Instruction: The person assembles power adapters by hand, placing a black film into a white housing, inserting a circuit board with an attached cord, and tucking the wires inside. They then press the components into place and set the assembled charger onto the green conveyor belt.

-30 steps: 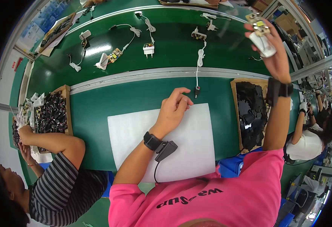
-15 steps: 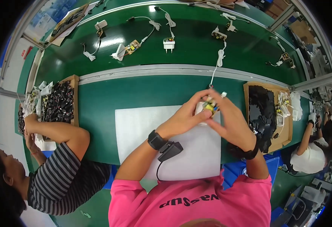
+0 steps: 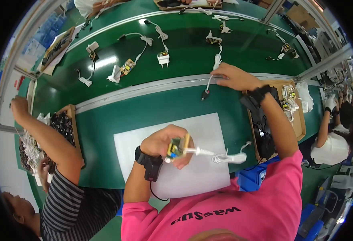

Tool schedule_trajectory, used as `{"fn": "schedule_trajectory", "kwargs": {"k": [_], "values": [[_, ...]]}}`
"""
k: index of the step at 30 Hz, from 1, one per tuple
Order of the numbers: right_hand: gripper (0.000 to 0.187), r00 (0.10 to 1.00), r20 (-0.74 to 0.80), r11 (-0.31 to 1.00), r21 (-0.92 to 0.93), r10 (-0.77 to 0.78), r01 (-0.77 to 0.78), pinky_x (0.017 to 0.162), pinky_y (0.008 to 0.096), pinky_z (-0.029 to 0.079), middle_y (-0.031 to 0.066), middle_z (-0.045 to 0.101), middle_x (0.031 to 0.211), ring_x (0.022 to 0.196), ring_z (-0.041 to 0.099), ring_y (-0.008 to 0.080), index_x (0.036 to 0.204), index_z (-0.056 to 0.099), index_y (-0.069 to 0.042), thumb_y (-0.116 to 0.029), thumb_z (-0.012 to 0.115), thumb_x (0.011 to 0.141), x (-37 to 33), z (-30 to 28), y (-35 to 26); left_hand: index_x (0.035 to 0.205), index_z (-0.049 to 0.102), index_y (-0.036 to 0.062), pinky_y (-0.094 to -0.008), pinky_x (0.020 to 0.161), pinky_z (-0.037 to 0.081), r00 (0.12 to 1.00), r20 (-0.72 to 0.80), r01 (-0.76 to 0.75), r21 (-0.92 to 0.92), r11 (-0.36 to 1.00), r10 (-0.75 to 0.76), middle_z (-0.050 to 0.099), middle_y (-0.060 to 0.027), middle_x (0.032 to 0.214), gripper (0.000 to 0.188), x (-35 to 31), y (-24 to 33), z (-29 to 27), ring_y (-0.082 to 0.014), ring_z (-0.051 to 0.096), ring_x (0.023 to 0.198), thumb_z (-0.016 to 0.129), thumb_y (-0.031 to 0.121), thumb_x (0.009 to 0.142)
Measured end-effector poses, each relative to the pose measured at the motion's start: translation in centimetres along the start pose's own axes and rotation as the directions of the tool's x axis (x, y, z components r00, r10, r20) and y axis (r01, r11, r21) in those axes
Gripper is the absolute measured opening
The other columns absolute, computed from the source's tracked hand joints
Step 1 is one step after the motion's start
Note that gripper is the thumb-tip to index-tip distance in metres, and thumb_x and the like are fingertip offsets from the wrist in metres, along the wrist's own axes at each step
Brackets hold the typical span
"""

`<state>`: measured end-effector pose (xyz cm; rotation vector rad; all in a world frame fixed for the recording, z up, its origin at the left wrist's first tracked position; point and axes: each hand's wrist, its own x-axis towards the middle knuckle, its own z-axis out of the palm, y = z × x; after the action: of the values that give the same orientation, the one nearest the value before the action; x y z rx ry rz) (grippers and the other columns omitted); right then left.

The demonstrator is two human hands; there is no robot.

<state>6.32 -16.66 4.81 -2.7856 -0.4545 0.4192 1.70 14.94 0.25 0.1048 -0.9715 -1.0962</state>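
Above a white foam sheet [image 3: 196, 178], my left hand [image 3: 160, 140] is closed around a small charger circuit board [image 3: 178, 148] with yellow and blue parts. A bundled white cable [image 3: 228, 158] runs out from that board to the right and hangs over the sheet's edge. My right hand [image 3: 236, 77] reaches to the metal rail, its fingertips pinched at another white cable [image 3: 209, 79]. This cable comes from an opened charger [image 3: 213, 39] on the far surface and ends in a dark plug [image 3: 205, 95] on the green table.
Several chargers with cables, including a white one [image 3: 163, 58], lie beyond the metal rail [image 3: 144, 89]. A cardboard tray [image 3: 299, 128] of black pieces and boards stands right. A co-worker in a striped shirt [image 3: 64, 201] sits left by a box of black parts [image 3: 63, 126].
My hands have parted. The left has drawn back toward me with the circuit board; the right has let go and reached forward to the rail. The co-worker's arm at left has moved outward.
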Motion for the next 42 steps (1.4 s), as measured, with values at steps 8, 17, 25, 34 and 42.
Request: {"fn": "schedule_trajectory", "kwargs": {"k": [8,17,25,34,42], "values": [[0.045,0.879,-0.466,0.995,-0.063,-0.096,0.076,0.101,0.0361,0.041,0.0187,0.047,0.134,0.116,0.051,0.0313,0.131,0.049,-0.004,-0.016,0.059,0.089,5.9,2.0,0.5,0.112,0.052,0.0022,-0.0277,0.044,0.034,0.824,-0.566,0.133,0.224,0.965,0.018,0.045,-0.0057,0.051,0.048,-1.2,0.2,-0.9,-0.0177,0.046,0.046,0.051,0.046,0.094],[0.037,0.986,-0.111,0.806,0.568,-0.126,0.167,0.086,0.0318,0.048,0.0114,0.06,0.117,0.102,0.06,0.0255,0.126,0.054,-0.006,-0.016,0.058,0.091,-1.9,0.8,-14.1,0.12,0.052,0.0039,-0.0258,0.061,0.046,0.647,-0.754,0.455,0.501,0.736,0.114,0.062,-0.008,0.08,0.037,-2.1,0.3,-2.5,-0.0127,0.059,0.069,0.063,0.024,0.091],[0.03,0.71,-0.635,0.944,-0.3,-0.304,0.136,0.072,0.0339,0.048,0.0046,0.061,0.093,0.088,0.058,0.0237,0.105,0.06,-0.007,-0.01,0.062,0.075,-1.0,3.7,-16.2,0.117,0.052,0.0031,-0.024,0.076,0.045,0.47,-0.708,0.485,0.706,0.517,0.527,0.062,-0.0063,0.095,0.026,-2.5,1.2,-2.6,-0.0096,0.055,0.089,0.058,0.011,0.093],[0.022,0.807,-0.582,0.962,-0.264,-0.102,-0.069,0.074,0.0363,0.045,0.0053,0.057,0.088,0.081,0.055,0.0232,0.092,0.053,-0.007,-0.007,0.061,0.071,-0.2,8.7,-17.1,0.119,0.042,0.0059,-0.0282,0.081,0.047,0.279,-0.598,0.348,0.792,0.501,0.751,0.061,-0.0132,0.102,0.024,-2.3,2.4,-2.0,-0.0171,0.058,0.091,0.05,0.01,0.097],[0.06,0.813,-0.576,0.964,0.16,-0.083,0.211,0.082,0.0387,0.045,0.0111,0.06,0.105,0.094,0.057,0.0288,0.125,0.045,-0.004,-0.015,0.071,0.072,0.1,9.6,-15.2,0.12,0.039,0.0068,-0.0328,0.086,0.049,0.342,-0.501,0.411,0.841,0.353,0.795,0.061,-0.0167,0.107,0.025,-1.0,1.5,-1.5,-0.0228,0.059,0.104,0.048,0.012,0.098]]}}
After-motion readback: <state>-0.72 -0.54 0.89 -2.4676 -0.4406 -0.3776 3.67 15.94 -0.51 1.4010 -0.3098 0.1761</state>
